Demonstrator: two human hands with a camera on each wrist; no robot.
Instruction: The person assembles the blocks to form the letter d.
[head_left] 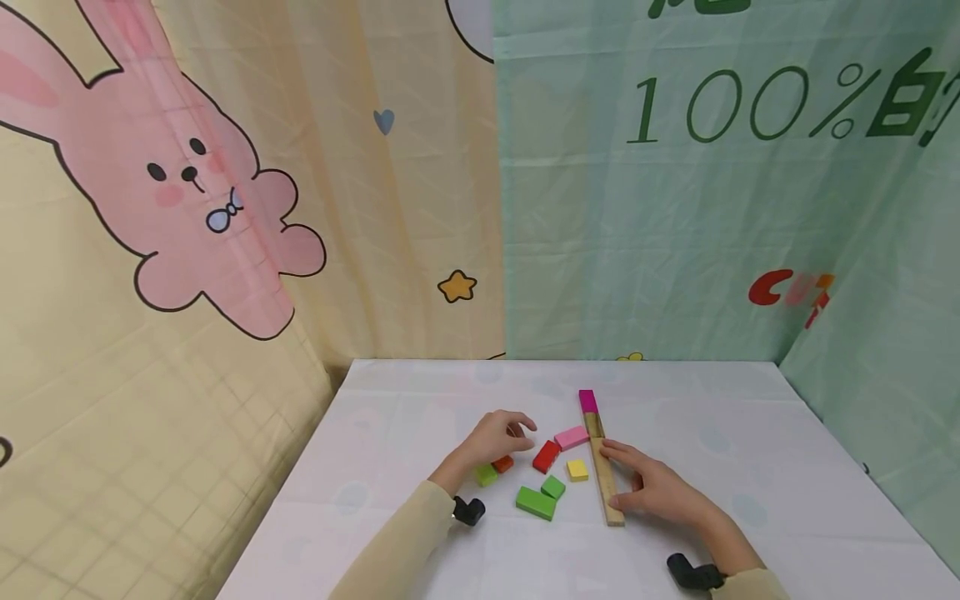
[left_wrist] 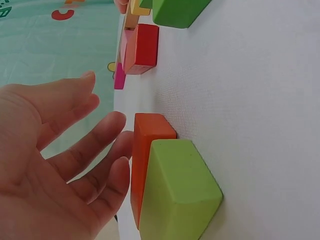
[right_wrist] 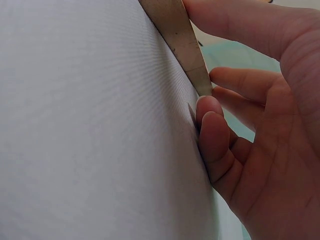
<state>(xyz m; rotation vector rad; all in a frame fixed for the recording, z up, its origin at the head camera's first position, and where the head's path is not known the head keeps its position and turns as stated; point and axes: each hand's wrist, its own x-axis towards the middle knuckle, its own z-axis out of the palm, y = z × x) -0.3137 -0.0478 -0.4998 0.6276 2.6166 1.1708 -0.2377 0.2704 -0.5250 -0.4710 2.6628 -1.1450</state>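
My left hand [head_left: 501, 435] hovers beside an orange block [left_wrist: 141, 160] and a light green block [left_wrist: 181, 187], its fingers loosely bent around nothing. My right hand [head_left: 660, 490] lies along the right side of a long plain wooden block [head_left: 606, 483], thumb and fingertips touching its edge. The right wrist view shows the thumb and two fingers against that wooden block [right_wrist: 176, 37], with the other fingers curled near the tabletop. Beyond it, in one line, come a darker wooden block [head_left: 594, 425] and a magenta block [head_left: 588, 402].
Left of the line lie a pink block [head_left: 572, 438], a red block [head_left: 546, 456], a yellow block [head_left: 577, 471], a small green block [head_left: 553, 487] and a longer green block [head_left: 536, 503]. A white cloth [head_left: 360, 550] covers the table; printed curtains [head_left: 420, 208] hang behind.
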